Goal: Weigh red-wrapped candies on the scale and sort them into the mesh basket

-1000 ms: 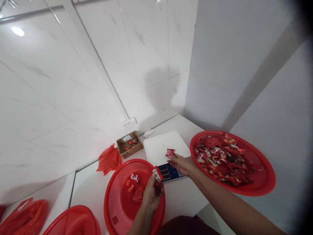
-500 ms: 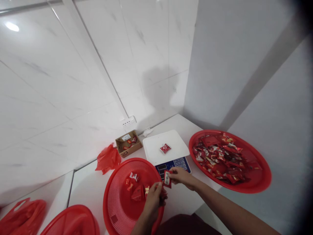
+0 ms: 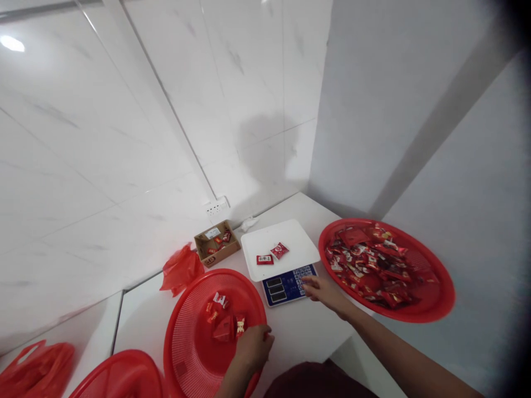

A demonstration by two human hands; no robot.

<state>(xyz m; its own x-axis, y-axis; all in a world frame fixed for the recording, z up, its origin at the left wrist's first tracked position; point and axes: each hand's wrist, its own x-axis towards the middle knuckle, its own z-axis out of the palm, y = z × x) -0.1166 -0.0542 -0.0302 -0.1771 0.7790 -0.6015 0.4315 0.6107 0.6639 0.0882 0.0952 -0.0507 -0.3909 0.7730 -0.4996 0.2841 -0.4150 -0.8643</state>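
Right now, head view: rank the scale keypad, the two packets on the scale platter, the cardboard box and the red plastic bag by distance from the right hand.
1. scale keypad, right at the right hand fingers.
2. two packets on the white platter, just beyond the keypad.
3. cardboard box, by the wall, left of the scale.
4. red plastic bag, farthest left.

bare tabletop (image 3: pixel 302 326) between baskets (image 3: pixel 188 342)

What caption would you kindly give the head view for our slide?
Right hand at the scale keypad, two red packets on its platter; left hand on a red basket.
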